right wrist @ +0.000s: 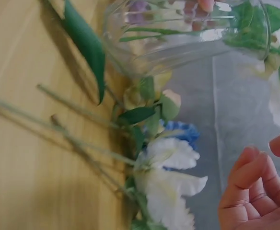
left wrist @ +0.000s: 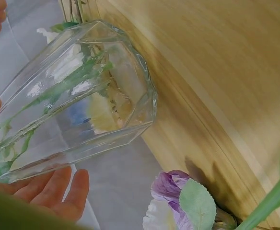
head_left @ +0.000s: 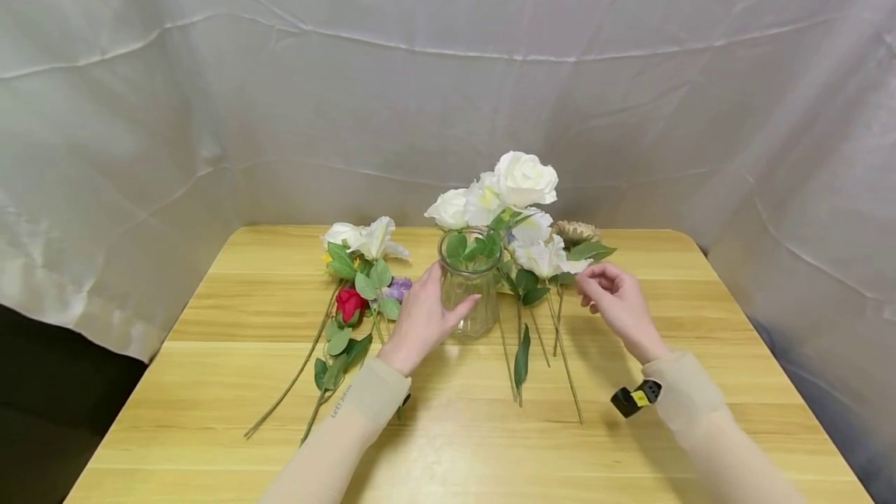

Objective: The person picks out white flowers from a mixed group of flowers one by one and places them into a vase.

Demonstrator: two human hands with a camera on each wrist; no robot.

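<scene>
As the left hand (head_left: 423, 321) grips the vase (head_left: 472, 280) toward the surface's (head_left: 462, 426) far edge, the right hand (head_left: 619, 303) curls loosely, empty.

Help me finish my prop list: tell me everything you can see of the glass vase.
The vase is clear and colourless, apparently glass, with a round rim and flat-faceted sides. It stands upright on the wooden table. The left hand holds its side. Green stems reach down inside and leaves show at its mouth. Whether it holds water is unclear.
</scene>
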